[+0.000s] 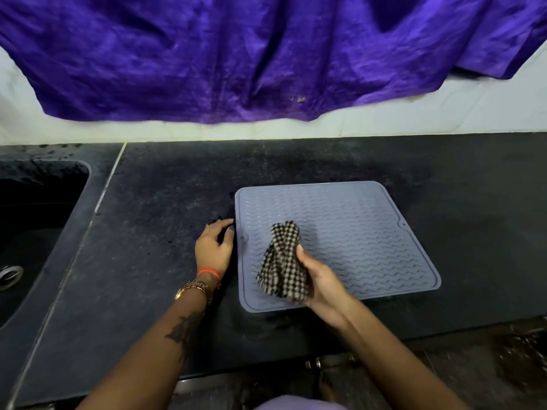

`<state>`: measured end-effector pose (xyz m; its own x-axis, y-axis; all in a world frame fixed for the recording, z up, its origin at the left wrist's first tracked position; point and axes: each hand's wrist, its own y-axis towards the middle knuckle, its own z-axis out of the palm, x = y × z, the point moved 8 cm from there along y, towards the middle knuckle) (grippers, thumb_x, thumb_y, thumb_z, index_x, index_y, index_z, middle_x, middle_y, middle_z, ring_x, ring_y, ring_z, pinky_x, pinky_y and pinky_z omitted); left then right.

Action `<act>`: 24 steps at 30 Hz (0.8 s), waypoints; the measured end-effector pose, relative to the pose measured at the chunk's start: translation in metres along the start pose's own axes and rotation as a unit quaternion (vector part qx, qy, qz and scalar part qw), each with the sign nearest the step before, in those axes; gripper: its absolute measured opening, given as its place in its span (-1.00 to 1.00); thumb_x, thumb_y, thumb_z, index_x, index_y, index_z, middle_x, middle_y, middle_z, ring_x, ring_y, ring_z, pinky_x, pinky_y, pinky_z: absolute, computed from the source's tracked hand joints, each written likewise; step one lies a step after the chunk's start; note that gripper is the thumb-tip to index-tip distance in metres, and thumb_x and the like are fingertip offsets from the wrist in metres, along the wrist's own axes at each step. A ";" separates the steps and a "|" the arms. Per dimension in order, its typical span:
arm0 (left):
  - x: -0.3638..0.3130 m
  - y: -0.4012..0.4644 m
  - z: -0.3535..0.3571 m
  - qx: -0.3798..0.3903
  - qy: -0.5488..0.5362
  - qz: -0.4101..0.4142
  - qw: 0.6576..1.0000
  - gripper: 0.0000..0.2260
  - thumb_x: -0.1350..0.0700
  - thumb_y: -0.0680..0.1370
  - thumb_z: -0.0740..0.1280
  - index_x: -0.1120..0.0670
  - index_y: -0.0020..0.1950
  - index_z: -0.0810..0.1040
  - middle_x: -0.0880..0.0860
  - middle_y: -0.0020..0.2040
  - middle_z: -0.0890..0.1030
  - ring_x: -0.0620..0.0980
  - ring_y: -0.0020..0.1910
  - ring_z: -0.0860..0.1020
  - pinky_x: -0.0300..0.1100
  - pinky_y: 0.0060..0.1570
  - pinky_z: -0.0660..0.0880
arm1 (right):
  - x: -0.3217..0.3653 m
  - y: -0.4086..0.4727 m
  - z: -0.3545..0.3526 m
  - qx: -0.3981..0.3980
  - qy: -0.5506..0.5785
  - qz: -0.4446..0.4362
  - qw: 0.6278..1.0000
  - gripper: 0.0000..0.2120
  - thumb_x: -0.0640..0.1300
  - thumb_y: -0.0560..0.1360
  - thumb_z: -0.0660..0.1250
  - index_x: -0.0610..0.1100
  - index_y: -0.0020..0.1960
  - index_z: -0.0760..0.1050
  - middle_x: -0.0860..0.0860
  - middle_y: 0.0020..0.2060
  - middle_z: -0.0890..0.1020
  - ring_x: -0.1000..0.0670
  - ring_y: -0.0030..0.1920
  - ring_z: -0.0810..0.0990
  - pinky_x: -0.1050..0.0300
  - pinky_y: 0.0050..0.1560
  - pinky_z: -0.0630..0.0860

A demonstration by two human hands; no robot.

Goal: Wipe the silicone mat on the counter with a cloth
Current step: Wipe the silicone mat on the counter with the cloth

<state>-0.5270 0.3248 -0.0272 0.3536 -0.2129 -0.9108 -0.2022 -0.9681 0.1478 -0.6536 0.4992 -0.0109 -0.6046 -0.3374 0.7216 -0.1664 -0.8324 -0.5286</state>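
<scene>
I count one mat (349, 232) on the counter (162, 202), and one checked cloth (282, 267) over it. Two hands are in my view: the left hand (214, 247) and the right hand (321, 282). On the left wrist I count two bands, one orange band (208, 273) and one gold bracelet (194, 288), and on that forearm one tattoo (186, 329). One sink (38, 232) sits at the left, with one drain (10, 275) showing in it. One purple sheet (236, 54) hangs across the back. The mat has two small holes that I can make out, one near each side edge.
</scene>
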 end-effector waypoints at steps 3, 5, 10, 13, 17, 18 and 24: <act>0.000 0.000 0.002 0.006 0.005 0.004 1.000 -0.78 0.23 0.53 0.30 0.11 0.14 0.61 0.15 0.20 0.58 0.07 0.29 0.44 -0.09 0.43 0.18 | 0.006 -0.005 -0.013 -0.041 0.059 0.013 0.997 -0.58 0.12 0.44 0.26 -0.11 0.18 0.50 -0.02 -0.09 0.64 0.05 -0.28 0.60 0.26 -0.50 0.42; 0.002 -0.001 0.003 0.010 0.008 0.002 1.000 -0.78 0.22 0.52 0.30 0.10 0.14 0.60 0.14 0.20 0.57 0.06 0.30 0.43 -0.19 0.40 0.14 | 0.012 -0.008 -0.021 -0.054 0.084 0.017 0.995 -0.61 0.10 0.38 0.32 -0.13 0.08 0.55 -0.02 -0.14 0.64 0.08 -0.37 0.56 0.32 -0.58 0.32; 0.005 0.000 0.006 0.022 0.028 0.000 0.999 -0.76 0.17 0.50 0.36 0.05 0.16 0.59 0.11 0.24 0.56 0.05 0.34 0.40 -0.24 0.38 0.10 | 0.020 -0.009 -0.026 -0.023 0.157 0.064 0.985 -0.78 0.00 0.28 0.38 -0.16 -0.24 0.60 -0.02 -0.34 0.65 0.03 -0.44 0.58 0.31 -0.50 0.36; 0.009 0.000 0.007 0.030 0.045 -0.008 0.999 -0.73 0.13 0.48 0.39 0.03 0.18 0.58 0.11 0.27 0.53 0.07 0.37 0.36 -0.23 0.38 0.11 | 0.022 -0.004 -0.028 -0.034 0.121 0.074 0.989 -0.74 -0.02 0.27 0.41 -0.19 -0.16 0.62 -0.10 -0.22 0.69 -0.07 -0.21 0.63 0.02 -0.12 0.52; 0.010 -0.001 0.007 0.030 0.055 -0.016 0.998 -0.69 0.14 0.44 0.43 0.00 0.17 0.57 0.09 0.28 0.53 0.06 0.38 0.35 -0.24 0.38 0.10 | 0.054 0.009 -0.020 -0.006 0.027 -0.055 0.998 -0.67 -0.25 0.36 0.38 -0.15 0.12 0.48 -0.14 0.00 0.63 -0.07 -0.14 0.65 -0.02 -0.26 0.63; 0.010 -0.001 0.007 0.029 0.060 -0.016 0.998 -0.68 0.14 0.43 0.43 0.00 0.18 0.57 0.09 0.28 0.52 0.05 0.38 0.34 -0.24 0.38 0.10 | 0.066 0.012 -0.021 -0.022 -0.036 -0.089 0.995 -0.69 -0.28 0.38 0.38 -0.09 0.09 0.46 -0.12 0.03 0.61 -0.05 -0.16 0.65 0.05 -0.34 0.60; 0.012 0.001 0.007 0.025 0.081 -0.024 0.996 -0.65 0.13 0.42 0.45 -0.04 0.19 0.56 0.07 0.31 0.50 0.07 0.41 0.32 -0.12 0.42 0.15 | 0.112 0.060 -0.024 -0.170 -0.276 -0.178 0.929 -0.67 -0.16 0.41 0.43 -0.01 0.13 0.44 -0.06 0.10 0.58 -0.10 0.09 0.58 0.01 0.04 0.56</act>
<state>-0.5295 0.3226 -0.0411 0.5063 -0.1888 -0.8414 -0.2249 -0.9709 0.0825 -0.7505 0.4218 0.0274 0.0123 -0.3203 0.9472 -0.5724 -0.7790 -0.2559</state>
